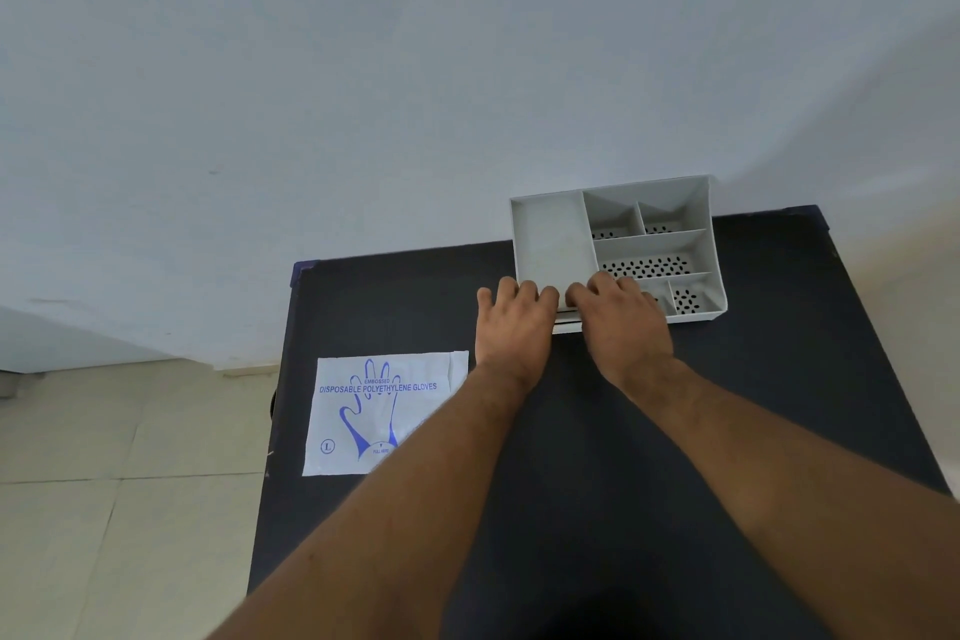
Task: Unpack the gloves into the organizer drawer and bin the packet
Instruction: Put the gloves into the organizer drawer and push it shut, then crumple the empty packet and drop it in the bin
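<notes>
Both your forearms come in from the near edge over the dark counter (597, 457), so nothing near you is in play yet.

Glove packet (385, 413) lies flat on the counter's left part, near your left forearm but untouched. It looks sealed and full, printed face up, "pull here" end toward you. It sits there because you need both hands free for the organizer first. The gloves are inside it; none are out.

Left hand (511, 327) and right hand (621, 322) sit side by side, fingers curled over the near front edge of the grey organizer (550, 244). Neither grip is carrying anything: fingertips are hooked on a pale strip below the front wall. That strip is probably the drawer front just starting to slide out, but your fingers cover it, so I can't confirm. Two hands side by side make sense: an even pull stops a light plastic unit from skewing or sliding across the counter.

The organizer stands at the far right of the counter, against the wall (415, 94). Top tray is divided: one long plain compartment on the left, smaller perforated ones on the right, all empty as far as I can see.

My read: drawer-opening step, task barely begun. No bin in view; you'll need to locate it.
</notes>
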